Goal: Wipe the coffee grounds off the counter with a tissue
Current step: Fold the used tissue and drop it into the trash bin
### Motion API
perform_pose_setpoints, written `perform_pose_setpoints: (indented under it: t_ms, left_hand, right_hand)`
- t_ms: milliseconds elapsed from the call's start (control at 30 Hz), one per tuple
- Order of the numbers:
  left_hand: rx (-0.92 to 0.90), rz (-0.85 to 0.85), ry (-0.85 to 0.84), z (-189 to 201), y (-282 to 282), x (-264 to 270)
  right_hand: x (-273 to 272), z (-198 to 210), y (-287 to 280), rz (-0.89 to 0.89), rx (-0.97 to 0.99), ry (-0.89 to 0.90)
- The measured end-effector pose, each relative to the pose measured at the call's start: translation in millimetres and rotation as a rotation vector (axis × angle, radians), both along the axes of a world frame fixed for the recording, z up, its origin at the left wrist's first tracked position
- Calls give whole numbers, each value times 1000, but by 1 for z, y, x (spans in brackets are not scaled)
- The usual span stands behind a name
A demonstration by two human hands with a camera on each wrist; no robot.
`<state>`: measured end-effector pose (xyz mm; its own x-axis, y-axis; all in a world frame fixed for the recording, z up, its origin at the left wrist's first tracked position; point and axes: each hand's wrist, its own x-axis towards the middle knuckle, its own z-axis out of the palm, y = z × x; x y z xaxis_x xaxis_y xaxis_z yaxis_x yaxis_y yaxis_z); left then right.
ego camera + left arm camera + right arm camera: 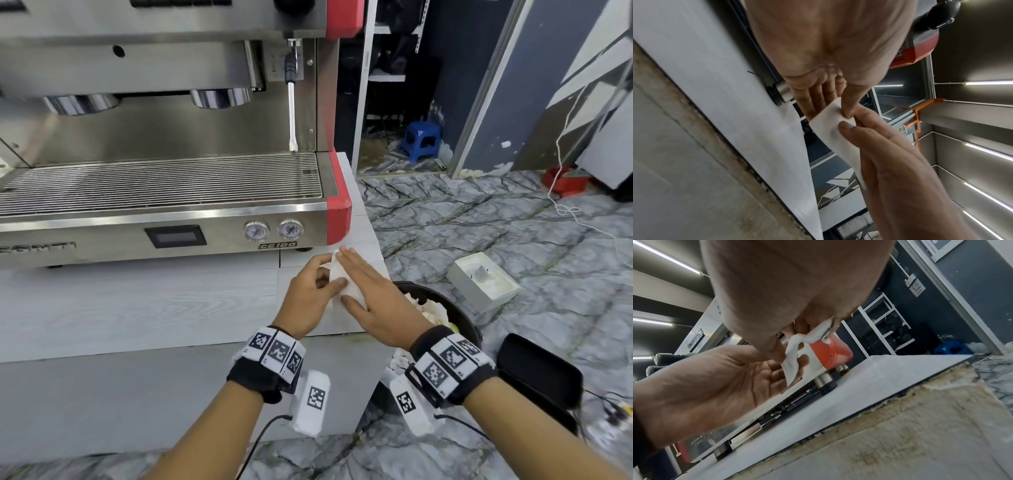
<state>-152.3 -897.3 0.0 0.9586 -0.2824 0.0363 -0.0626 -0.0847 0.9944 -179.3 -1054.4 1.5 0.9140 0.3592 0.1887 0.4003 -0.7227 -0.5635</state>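
Both hands are meeting over the right end of the pale worktop [137, 308], just in front of the espresso machine [164, 192], with a white tissue [346, 284] held between them above the surface. The left hand [310, 298] is pinching the tissue between thumb and curled fingers, while the right hand [371, 301] is lying against it with fingers nearly straight and thumb pressing its near side. A dark bin [459, 318] holding crumpled paper is standing on the floor just beside the worktop's end, and a white tissue box [483, 284] is lying beyond it.

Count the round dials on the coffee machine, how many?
2. Left dial and right dial sit side by side on the machine's front panel, near its red corner.
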Motion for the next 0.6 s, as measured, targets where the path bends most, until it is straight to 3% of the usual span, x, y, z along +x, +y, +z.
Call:
perform_pose_setpoints:
  t_ms: [233,433,600]
  left_hand:
    - [-68,103,-29,3,6,10]
    - [-173,31,32,16,5,10]
    - [-220,-36,9,20,-4,13]
  right_hand:
    - [-3,-4,-1,-117,148,-46]
    - [3,-1,-8,-321,537,153]
    - [4,10,-14,-322,859,361]
